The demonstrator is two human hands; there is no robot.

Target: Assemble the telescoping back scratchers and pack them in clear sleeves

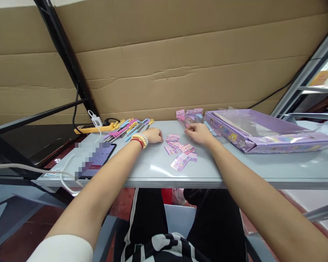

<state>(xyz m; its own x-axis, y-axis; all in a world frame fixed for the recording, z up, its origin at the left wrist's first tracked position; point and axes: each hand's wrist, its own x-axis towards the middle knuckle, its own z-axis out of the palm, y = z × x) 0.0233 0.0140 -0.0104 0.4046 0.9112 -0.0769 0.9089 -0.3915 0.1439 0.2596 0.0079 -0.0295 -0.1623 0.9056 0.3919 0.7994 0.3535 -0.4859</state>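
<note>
My left hand (154,135) lies on the grey table with its fingers curled closed, nothing showing in it. To its left is a heap of back scratchers (125,129) with metal rods and yellow, pink, blue and purple ends. My right hand (199,133) is closed in a pinch at the near edge of several clear plastic packets (190,117) with pink header cards and pink, purple and blue items inside. Its fingertips seem to hold one packet; the grip itself is partly hidden. Between my hands, small pink and purple printed cards (181,163) lie scattered, some overlapping.
At the right, an open purple printed box (251,143) holds clear plastic. A phone or tablet (98,160) with white cables lies front left, near a yellow tool (94,128). Cardboard (166,65) walls the back; a black metal post (65,54) stands left.
</note>
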